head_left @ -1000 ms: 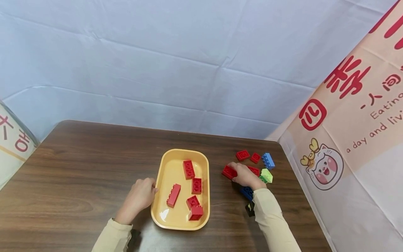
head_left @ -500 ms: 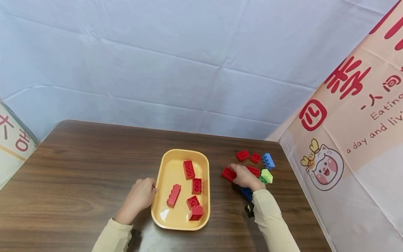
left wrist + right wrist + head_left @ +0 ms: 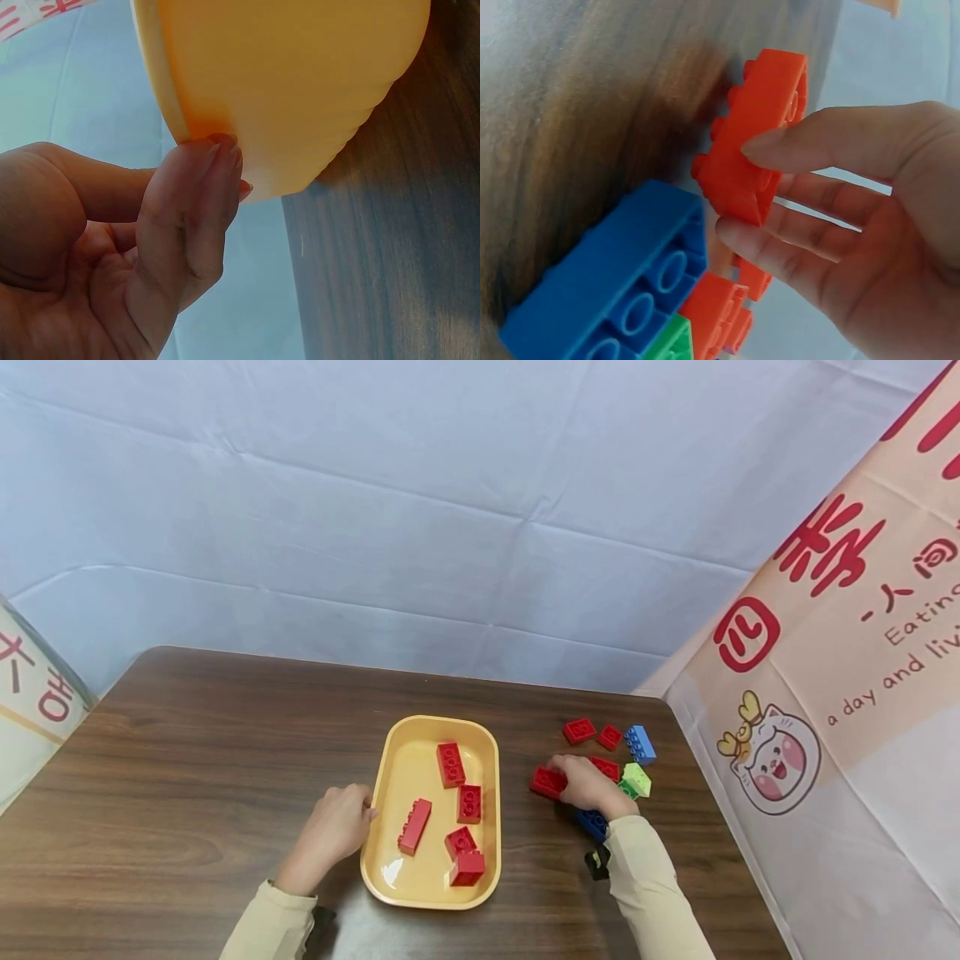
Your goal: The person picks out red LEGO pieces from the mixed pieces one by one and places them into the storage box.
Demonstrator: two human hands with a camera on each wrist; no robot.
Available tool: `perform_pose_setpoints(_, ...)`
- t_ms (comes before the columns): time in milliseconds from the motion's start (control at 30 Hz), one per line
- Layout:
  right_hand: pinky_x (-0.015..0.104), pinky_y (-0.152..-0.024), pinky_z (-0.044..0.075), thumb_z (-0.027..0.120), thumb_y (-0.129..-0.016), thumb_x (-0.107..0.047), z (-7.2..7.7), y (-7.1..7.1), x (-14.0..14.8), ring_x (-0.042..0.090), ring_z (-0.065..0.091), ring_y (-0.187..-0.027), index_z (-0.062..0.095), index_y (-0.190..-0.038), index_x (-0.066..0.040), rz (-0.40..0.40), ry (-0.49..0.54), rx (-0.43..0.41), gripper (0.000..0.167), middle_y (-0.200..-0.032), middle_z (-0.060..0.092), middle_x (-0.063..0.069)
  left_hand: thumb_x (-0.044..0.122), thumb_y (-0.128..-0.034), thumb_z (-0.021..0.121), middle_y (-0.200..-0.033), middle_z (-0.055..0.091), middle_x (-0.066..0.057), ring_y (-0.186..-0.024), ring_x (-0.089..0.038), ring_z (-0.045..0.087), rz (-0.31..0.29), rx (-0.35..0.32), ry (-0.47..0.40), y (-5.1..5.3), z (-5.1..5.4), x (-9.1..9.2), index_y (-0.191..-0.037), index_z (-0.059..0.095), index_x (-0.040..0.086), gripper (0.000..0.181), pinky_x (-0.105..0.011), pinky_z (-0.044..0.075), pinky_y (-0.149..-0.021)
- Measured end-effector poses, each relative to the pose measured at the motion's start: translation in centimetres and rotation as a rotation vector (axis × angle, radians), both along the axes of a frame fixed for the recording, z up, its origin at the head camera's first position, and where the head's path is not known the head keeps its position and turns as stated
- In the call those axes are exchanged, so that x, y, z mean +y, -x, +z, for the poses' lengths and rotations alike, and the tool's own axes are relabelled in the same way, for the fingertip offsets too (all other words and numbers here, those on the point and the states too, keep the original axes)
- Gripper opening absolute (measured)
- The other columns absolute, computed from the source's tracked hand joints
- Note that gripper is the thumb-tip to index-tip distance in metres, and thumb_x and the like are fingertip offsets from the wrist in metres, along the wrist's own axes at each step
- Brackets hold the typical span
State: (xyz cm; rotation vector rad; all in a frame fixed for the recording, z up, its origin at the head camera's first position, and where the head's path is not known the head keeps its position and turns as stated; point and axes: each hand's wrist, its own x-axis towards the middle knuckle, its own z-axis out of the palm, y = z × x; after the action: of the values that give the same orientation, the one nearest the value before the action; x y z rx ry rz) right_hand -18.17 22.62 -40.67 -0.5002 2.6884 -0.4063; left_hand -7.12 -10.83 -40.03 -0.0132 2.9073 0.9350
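Observation:
A yellow tray (image 3: 390,893) on the wooden table holds several red bricks, among them a long one (image 3: 415,827) lying on its side. My left hand (image 3: 335,827) grips the tray's left rim, thumb and fingers pinching it in the left wrist view, where the hand (image 3: 165,225) meets the tray wall (image 3: 300,82). Right of the tray, my right hand (image 3: 588,787) holds a long red brick (image 3: 548,782). Seen from the right wrist, the thumb and fingers of the hand (image 3: 855,202) hold that brick (image 3: 748,135), its studs towards the table; a dark blue brick (image 3: 607,277) is close by.
Around the right hand lie red bricks (image 3: 579,731) (image 3: 609,737), a blue brick (image 3: 641,744), light green (image 3: 637,778) and green pieces, a dark blue brick (image 3: 592,825) and a black piece (image 3: 597,863). Cloth (image 3: 300,510) hangs behind the table.
My right hand has shifted very slightly with the red brick, a little to the right and down. The left hand and tray have stayed in place.

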Motion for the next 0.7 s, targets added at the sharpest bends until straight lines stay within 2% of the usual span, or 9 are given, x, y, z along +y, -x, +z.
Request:
perform_pose_setpoints(400, 0.044, -0.08, 0.047, 0.065, -0.073, 0.01, 2.5, -0.9, 0.5, 0.026, 0.053, -0.09, 0.057, -0.111, 0.001, 0.018, 0.041, 0.047, 0.04, -0.106, 0.059, 0.015, 0.003, -0.0812, 0.064, -0.062, 0.052, -0.004, -0.057, -0.018, 0.049, 0.001, 0.003, -0.005, 0.0, -0.1, 0.0, -0.072, 0.059, 0.002, 0.01, -0.031, 0.041, -0.05)
perform_pose_setpoints(700, 0.044, -0.077, 0.048, 0.065, -0.071, 0.01, 4.5, -2.3, 0.5, 0.027, 0.053, -0.087, 0.057, -0.111, 0.002, 0.018, 0.043, 0.109, 0.041, -0.103, 0.059, 0.015, 0.003, -0.0813, 0.064, -0.062, 0.053, -0.004, -0.056, -0.018, 0.049, -0.001, 0.002, -0.009, 0.0, 0.0, 0.0, -0.073, 0.06, 0.002, 0.009, -0.031, 0.041, -0.051)
